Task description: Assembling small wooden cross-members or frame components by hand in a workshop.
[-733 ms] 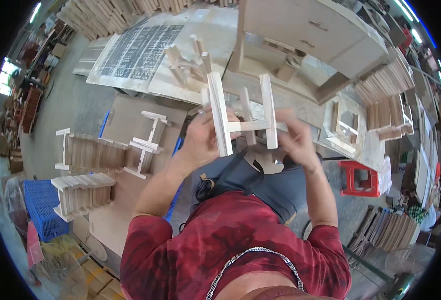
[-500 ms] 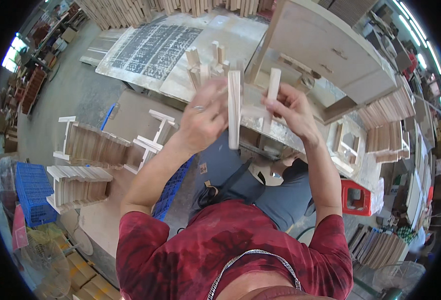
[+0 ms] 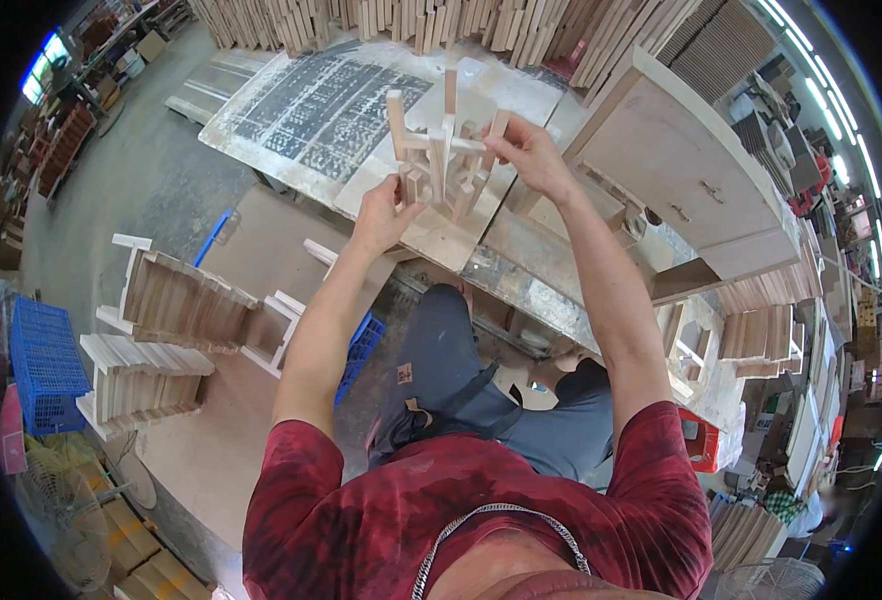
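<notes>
A pale wooden frame [image 3: 439, 165] of upright bars and crosspieces stands among short upright wooden blocks [image 3: 463, 200] on the worktable ahead of me. My right hand [image 3: 527, 158] pinches the top part of its right-hand bar between thumb and fingers. Lower down on the near left side, my left hand [image 3: 385, 212] is closed around an upright piece, with its thumb toward the middle. Whether that piece is part of the frame or one of the blocks is hard to tell. Another bar [image 3: 395, 122] rises just above the left hand.
Stacked wooden frames [image 3: 186, 300] sit on a board at my left, beside a blue crate [image 3: 46, 360]. A large wooden cabinet [image 3: 676, 170] stands on the right of the table. Many slats [image 3: 431, 25] lean along the far side. A red stool [image 3: 701, 440] is at lower right.
Both hands have moved forward and apart over the table. The wooden pieces held up before me now stand as a frame among the blocks. My left hand has come down lower.
</notes>
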`<state>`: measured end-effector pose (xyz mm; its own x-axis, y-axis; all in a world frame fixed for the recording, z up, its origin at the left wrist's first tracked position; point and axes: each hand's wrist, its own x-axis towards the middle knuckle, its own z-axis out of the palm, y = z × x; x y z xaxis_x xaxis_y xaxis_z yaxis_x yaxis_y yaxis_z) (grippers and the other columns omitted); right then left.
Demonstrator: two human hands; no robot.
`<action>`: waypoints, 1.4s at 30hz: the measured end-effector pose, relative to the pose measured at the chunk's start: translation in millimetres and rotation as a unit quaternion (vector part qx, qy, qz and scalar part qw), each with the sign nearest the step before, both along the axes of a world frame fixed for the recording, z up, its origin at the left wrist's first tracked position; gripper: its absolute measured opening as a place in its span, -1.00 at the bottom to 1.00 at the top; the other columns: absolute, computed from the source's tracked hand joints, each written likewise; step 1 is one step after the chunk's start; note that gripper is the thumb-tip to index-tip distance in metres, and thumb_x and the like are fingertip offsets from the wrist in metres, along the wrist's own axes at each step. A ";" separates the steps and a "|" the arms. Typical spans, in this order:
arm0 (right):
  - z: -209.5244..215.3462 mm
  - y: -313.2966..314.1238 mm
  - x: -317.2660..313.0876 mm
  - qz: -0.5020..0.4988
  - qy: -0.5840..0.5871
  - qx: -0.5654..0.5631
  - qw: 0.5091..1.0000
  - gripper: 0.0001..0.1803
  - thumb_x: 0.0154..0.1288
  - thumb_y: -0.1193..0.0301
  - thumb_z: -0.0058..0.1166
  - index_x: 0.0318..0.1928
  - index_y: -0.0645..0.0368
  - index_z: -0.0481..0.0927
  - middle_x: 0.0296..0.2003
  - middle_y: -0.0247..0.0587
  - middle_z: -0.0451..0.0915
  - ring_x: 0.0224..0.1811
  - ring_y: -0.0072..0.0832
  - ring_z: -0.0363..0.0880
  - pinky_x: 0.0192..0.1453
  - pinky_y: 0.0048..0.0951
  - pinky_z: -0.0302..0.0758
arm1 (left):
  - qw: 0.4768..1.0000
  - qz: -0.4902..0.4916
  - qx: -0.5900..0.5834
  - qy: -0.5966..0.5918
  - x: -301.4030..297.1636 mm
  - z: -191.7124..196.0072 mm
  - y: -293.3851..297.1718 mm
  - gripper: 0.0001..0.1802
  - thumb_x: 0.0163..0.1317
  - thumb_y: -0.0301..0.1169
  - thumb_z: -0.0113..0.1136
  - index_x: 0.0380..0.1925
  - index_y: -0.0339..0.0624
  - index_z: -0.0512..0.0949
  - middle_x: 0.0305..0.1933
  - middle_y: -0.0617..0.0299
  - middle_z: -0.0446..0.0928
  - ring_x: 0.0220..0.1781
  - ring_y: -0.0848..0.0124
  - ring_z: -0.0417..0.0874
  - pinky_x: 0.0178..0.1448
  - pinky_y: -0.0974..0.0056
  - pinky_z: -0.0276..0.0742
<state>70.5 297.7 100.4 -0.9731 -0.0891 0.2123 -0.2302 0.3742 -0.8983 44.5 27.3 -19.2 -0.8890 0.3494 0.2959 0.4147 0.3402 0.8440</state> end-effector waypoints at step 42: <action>-117.8 372.1 468.9 -0.315 -0.268 0.524 0.745 -0.71 0.15 0.30 0.23 -0.13 0.16 0.66 -0.24 0.12 0.69 -0.13 0.03 0.68 -0.05 -0.01 0.56 | 0.924 0.258 -0.272 -0.079 130.5 -20.7 -137.8 -0.31 0.09 -0.17 0.50 0.14 -0.39 0.55 0.10 -0.20 0.63 0.15 -0.01 0.66 0.22 0.07 0.54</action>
